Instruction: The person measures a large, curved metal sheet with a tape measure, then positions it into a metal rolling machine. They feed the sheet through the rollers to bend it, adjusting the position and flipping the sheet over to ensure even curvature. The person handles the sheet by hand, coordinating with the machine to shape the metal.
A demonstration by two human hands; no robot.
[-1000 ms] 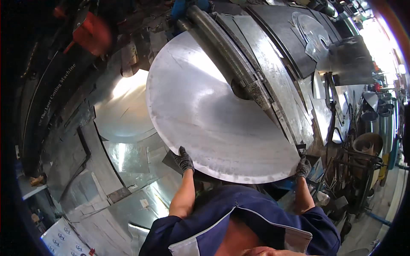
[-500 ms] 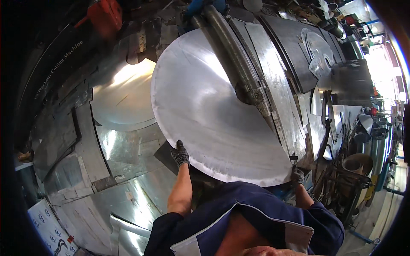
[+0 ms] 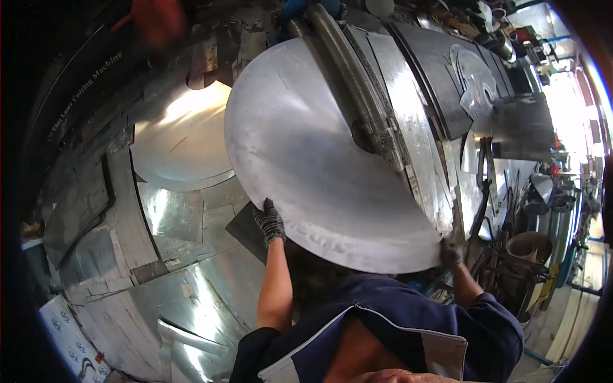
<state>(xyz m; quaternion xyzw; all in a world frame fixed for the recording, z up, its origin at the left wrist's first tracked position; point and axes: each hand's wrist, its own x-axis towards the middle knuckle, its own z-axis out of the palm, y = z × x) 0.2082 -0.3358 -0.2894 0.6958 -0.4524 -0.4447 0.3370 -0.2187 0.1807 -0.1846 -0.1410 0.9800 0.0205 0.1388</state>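
Note:
A large rounded sheet of silvery metal, its surface curved, lies before me with its right part running up to long dark steel rollers. A rounded cut-out shows at its inner edge by the rollers. My left hand, in a dark striped glove, closes on the sheet's near left rim, thumb over the top. At the sheet's near right corner is my right hand, also gloved, close to the end of the rollers. Motion smears its fingers, so its grip is hidden.
Flat metal sheets cover the left side, with a round disc among them. Beyond the rollers lie dark plates and scraps. Metal cylinders stand at the right, beside tongs-like tools. A red object is at the upper left.
The sheet's near edge has shifted slightly away from me and its shine has changed. My left hand has moved up with the rim; my right hand has moved slightly up and right.

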